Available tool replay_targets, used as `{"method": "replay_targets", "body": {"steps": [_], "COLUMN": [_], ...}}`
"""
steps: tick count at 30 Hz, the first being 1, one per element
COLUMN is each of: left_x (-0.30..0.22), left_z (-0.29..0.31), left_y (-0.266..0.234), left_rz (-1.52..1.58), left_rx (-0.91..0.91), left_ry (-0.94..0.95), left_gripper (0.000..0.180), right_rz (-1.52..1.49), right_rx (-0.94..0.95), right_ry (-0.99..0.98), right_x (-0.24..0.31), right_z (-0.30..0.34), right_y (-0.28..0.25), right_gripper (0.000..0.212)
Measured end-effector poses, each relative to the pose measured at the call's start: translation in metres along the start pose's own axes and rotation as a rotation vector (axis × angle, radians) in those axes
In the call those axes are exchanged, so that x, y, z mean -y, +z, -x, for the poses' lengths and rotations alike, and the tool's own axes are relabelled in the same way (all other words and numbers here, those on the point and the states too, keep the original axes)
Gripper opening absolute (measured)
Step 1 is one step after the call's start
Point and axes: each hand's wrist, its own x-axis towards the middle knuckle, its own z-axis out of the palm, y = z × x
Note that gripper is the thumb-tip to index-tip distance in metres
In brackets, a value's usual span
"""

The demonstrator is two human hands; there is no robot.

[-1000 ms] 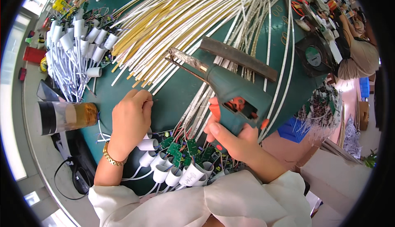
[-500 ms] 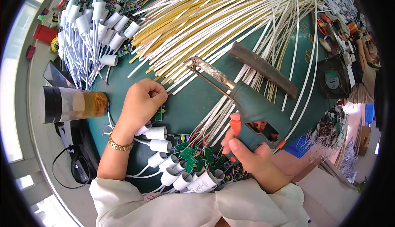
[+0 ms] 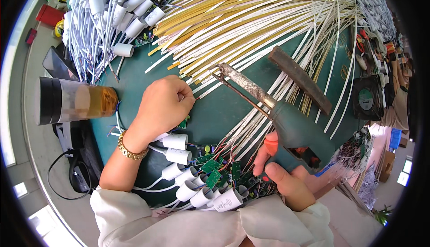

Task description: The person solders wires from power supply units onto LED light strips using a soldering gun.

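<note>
My right hand (image 3: 286, 175) is wrapped round the handle of a dark green soldering gun (image 3: 298, 135), with a finger by its orange trigger. The gun's worn metal barrel points up and left, its tip in the air above the bench in the picture. My left hand (image 3: 165, 103), a gold bracelet on its wrist, is closed in a pinch beside the ends of the strips. What its fingertips hold is hidden. Just below it a small green circuit board (image 3: 184, 122) partly shows. Long white and yellow strips (image 3: 233, 18) fan out beyond both hands.
White cylindrical housings (image 3: 188, 175) with cables and green boards lie close in front of me. More housings (image 3: 121, 16) are heaped at the far left. A lidded jar (image 3: 85, 101) of amber contents stands left. A dark bar (image 3: 300, 79) rests across the strips near a fan (image 3: 366, 98).
The whole view has shifted a little. Both hands appear slightly farther right, with much the same grip and place beside the strips.
</note>
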Motion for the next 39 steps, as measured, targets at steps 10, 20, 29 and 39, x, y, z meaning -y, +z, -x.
{"method": "replay_targets", "body": {"steps": [10,20,29,39], "left_x": [0.003,0.004,0.005,0.01], "left_z": [-0.001,0.0,-0.002,-0.002], "left_y": [0.001,0.0,0.002,0.004], "left_rz": [-0.018,-0.031,-0.017,-0.027], "left_rx": [0.008,0.002,0.005,-0.023], "left_ry": [0.07,0.093,0.109,0.136], "left_gripper": [0.007,0.007,0.008,0.006], "right_rz": [0.52,1.003,0.865,0.208], "right_rx": [0.131,0.303,0.199,-0.014], "right_ry": [0.066,-0.26,-0.11,0.182], "right_x": [-0.008,0.0,-0.009,-0.008], "right_z": [0.011,0.003,0.014,0.021], "right_y": [-0.013,-0.007,-0.008,-0.002], "right_gripper": [0.029,0.029,0.035,0.035]}}
